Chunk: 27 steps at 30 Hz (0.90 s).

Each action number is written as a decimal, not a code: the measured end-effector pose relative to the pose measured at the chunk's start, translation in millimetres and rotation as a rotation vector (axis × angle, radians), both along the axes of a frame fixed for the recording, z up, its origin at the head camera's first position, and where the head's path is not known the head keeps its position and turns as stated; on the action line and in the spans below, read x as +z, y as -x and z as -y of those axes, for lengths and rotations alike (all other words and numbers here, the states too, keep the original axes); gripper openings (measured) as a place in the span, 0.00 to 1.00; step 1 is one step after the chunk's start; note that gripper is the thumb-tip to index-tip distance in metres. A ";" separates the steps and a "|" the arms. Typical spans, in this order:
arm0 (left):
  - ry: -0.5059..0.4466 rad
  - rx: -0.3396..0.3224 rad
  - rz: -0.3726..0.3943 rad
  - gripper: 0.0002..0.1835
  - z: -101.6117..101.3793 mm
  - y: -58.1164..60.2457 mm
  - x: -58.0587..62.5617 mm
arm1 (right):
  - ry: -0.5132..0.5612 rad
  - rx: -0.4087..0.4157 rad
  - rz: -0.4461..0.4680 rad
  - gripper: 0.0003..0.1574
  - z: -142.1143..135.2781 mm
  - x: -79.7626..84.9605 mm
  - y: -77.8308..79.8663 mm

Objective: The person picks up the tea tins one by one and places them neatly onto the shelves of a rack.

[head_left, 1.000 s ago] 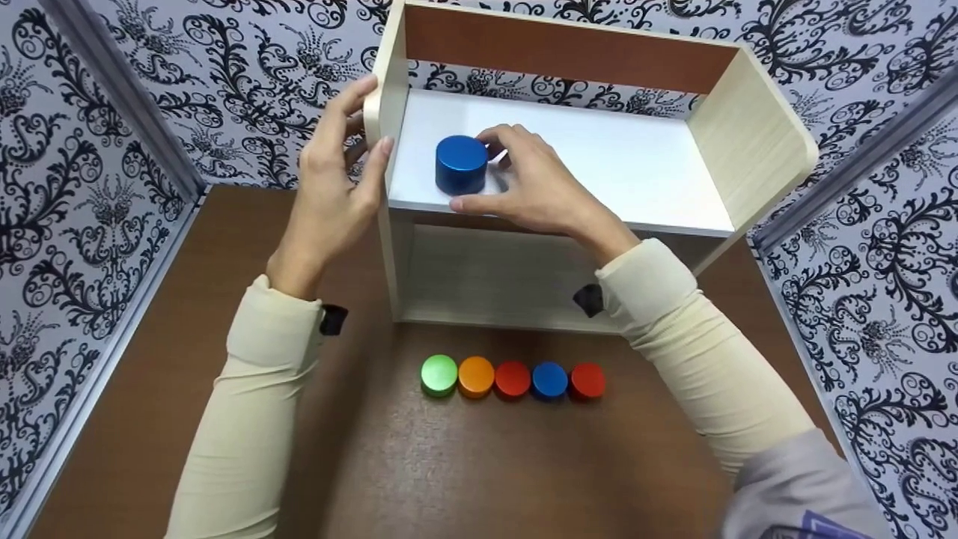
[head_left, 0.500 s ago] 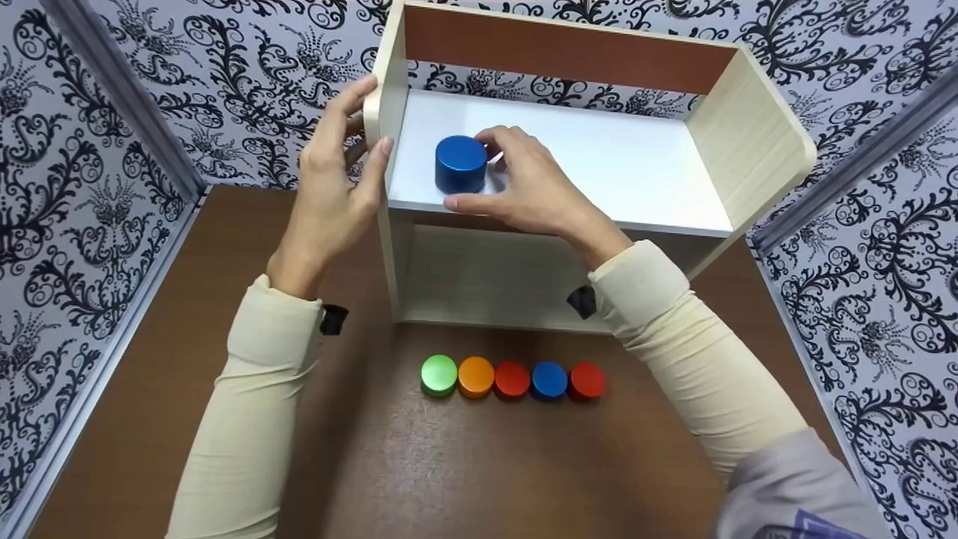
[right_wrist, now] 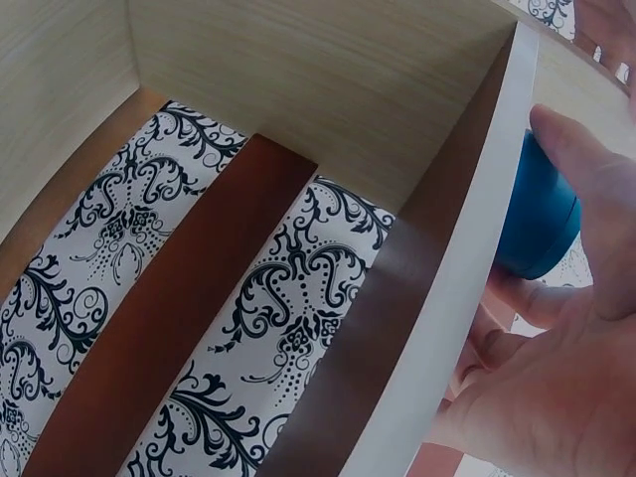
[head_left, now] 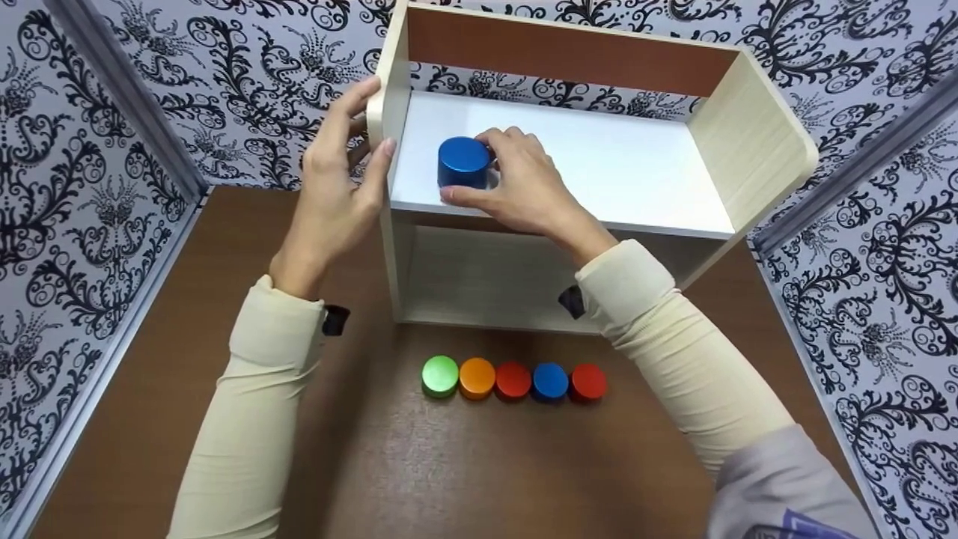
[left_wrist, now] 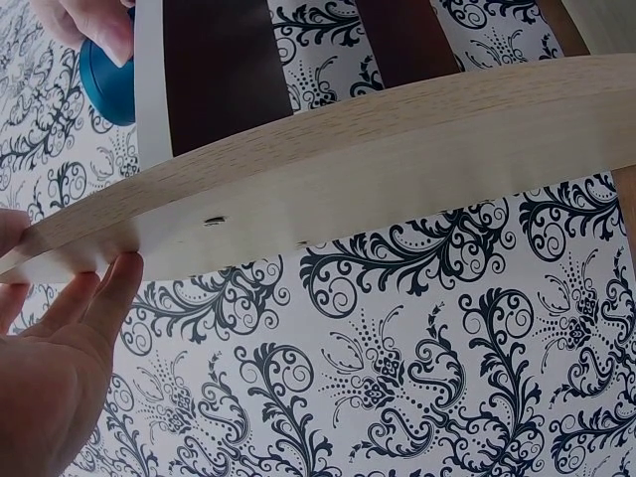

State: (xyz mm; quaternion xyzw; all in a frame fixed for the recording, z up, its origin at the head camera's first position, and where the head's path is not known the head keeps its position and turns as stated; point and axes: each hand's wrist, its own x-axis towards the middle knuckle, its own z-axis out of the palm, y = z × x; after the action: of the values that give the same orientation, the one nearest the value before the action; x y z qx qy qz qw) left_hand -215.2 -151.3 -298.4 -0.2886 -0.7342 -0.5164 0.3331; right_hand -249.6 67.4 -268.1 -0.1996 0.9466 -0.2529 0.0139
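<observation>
A blue cylinder (head_left: 462,163) stands upright near the left end of the white shelf board (head_left: 591,161). My right hand (head_left: 528,183) grips it, thumb at the front near its base and fingers behind on the right. In the right wrist view, thumb and fingers lie on either side of the blue cylinder (right_wrist: 542,214). My left hand (head_left: 337,172) holds the front edge of the shelf unit's left side panel (head_left: 387,112). The left wrist view has its fingers (left_wrist: 117,298) on the panel's outer face.
On the brown table (head_left: 449,471), before the shelf unit, a row holds a green cylinder (head_left: 440,376), an orange one (head_left: 477,378), a red one (head_left: 513,380), a smaller-looking blue one (head_left: 550,382) and another red one (head_left: 588,382). Patterned walls (head_left: 97,187) enclose the table.
My right hand has shifted slightly left, its thumb and fingers coming in around the blue cylinder. My left hand keeps its place on the side panel.
</observation>
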 end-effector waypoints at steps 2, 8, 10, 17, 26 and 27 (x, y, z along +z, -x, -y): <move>0.003 0.004 -0.001 0.27 -0.2 0.1 -0.1 | -0.003 -0.003 0.001 0.50 0.1 0.0 0.4; 0.000 0.008 0.002 0.26 -0.7 0.1 -0.4 | 0.000 -0.008 -0.005 0.52 0.0 -0.2 1.0; -0.002 0.006 0.002 0.26 -0.7 0.1 -0.4 | -0.001 -0.009 -0.005 0.52 0.1 -0.1 1.1; -0.007 0.000 0.003 0.26 -0.5 -0.2 -0.3 | -0.016 -0.008 -0.008 0.52 0.6 0.1 1.3; -0.005 0.005 0.001 0.26 -0.6 0.0 -0.4 | 0.006 0.002 -0.010 0.53 -1.7 -0.4 1.5; -0.003 0.006 0.000 0.26 -0.5 -0.1 -0.2 | 0.009 0.006 -0.011 0.53 -2.4 -0.3 1.4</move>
State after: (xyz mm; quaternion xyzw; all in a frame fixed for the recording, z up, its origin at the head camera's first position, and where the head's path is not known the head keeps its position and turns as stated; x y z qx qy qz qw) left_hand -215.1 -150.8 -298.6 -0.2859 -0.7342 -0.5165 0.3351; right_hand -251.0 69.8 -268.4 -0.2039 0.9449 -0.2559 0.0084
